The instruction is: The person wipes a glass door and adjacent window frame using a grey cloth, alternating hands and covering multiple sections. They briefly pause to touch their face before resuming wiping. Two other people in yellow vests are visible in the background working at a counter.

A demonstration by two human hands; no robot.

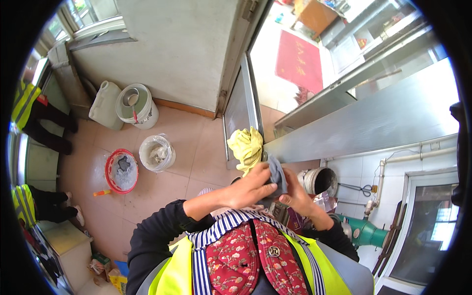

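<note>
A grey-blue cloth (277, 172) is bunched between my two hands in front of my chest. My left hand (249, 186) presses against its left side, fingers extended and thumb over the front. On the other side, my right hand (299, 195) has its fingers against the cloth and its thumb pointing forward; part of its grip is hidden. A crumpled yellow cloth (246, 145) hangs by the metal-framed door (241, 110), its lower tail close to my left hand. I cannot tell what holds it up.
A white bucket (147, 114) with a ladle, a plastic-lined bucket (158, 152) and a red-rimmed basin (121, 171) stand on the tiled floor. Two people in yellow vests (27, 103) are at left. A steel panel (368, 121) and a green machine (368, 230) are at right.
</note>
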